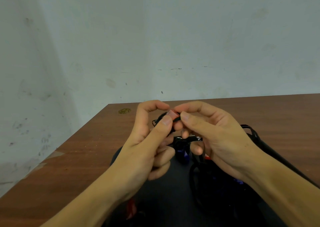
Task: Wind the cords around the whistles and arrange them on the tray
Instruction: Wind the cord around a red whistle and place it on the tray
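Observation:
I hold a small red whistle (172, 114) up above the black tray (166, 192). My left hand (152, 140) pinches it between thumb and forefinger. My right hand (207, 136) pinches its black cord (160, 118) at the whistle's right end, with loops of cord showing behind the fingers. On the tray below lie a blue whistle (183, 155) with black cord, a loose loop of black cord (194, 175), and another red whistle (130, 207) near my left forearm. Much of the tray is hidden by my arms.
The tray sits on a brown wooden table (78, 157) whose left edge runs diagonally and whose far edge meets a pale wall. A small gold round object (124, 111) lies near the far left corner. More black cord (251, 131) trails off the tray's right side.

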The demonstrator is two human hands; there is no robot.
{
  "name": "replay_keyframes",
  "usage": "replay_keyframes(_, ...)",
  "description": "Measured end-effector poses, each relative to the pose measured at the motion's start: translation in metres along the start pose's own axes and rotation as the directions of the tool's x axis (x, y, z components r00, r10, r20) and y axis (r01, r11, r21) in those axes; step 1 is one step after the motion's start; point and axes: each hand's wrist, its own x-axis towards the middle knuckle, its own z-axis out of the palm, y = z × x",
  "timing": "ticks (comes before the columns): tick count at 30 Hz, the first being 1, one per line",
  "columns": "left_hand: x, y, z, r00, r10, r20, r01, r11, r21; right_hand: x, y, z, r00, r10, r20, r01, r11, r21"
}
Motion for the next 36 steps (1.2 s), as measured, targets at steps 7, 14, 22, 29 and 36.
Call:
replay_keyframes(7,0.000,0.005,0.001,0.982,-0.189,0.001,0.186,0.967,-0.176,0.001,0.002,0.001,0.999,-0.007,-0.045,0.006,0.999,-0.032)
replay_keyframes(14,0.004,0.007,-0.006,0.962,-0.272,0.027,0.271,0.935,-0.228,-0.001,0.004,0.002,0.996,-0.088,-0.025,0.080,0.972,-0.220)
replay_keyframes(22,0.003,0.008,-0.005,0.959,-0.282,0.010,0.277,0.933,-0.229,0.000,0.006,0.001,0.981,-0.194,0.009,0.187,0.932,-0.311)
replay_keyframes(29,0.003,0.011,-0.009,0.937,-0.327,0.123,0.349,0.870,-0.349,0.000,0.006,0.001,0.990,-0.140,0.000,0.133,0.944,-0.303)
replay_keyframes(36,0.004,0.011,-0.007,0.944,-0.323,0.064,0.328,0.902,-0.281,0.000,0.007,0.001,0.993,-0.115,-0.025,0.100,0.934,-0.343)
